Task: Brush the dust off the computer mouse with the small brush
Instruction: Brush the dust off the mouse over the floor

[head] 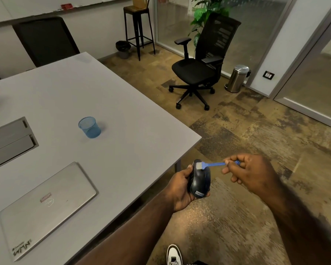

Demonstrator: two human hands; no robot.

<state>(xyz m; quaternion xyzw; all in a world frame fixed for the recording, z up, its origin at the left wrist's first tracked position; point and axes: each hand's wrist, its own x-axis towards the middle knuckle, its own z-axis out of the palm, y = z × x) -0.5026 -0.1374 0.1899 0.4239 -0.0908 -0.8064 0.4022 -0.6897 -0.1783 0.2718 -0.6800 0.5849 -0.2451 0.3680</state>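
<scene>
Closed laptop (48, 205) on grey table (122, 115) w/ blue mesh cup (89, 127); office chair (201, 64), steel bin (237, 78) beyond.

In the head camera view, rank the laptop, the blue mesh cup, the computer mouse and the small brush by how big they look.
1. laptop
2. computer mouse and blue mesh cup: look alike, and the mouse is nearer, so unranked
3. small brush

We see a glossy dark plastic mouse (199, 181), a blue plastic brush (211, 165) with pale bristles, a matt grey table (107, 96), a brushed-metal laptop (46, 209), a blue mesh cup (89, 127) and a shiny steel bin (237, 78).
</scene>
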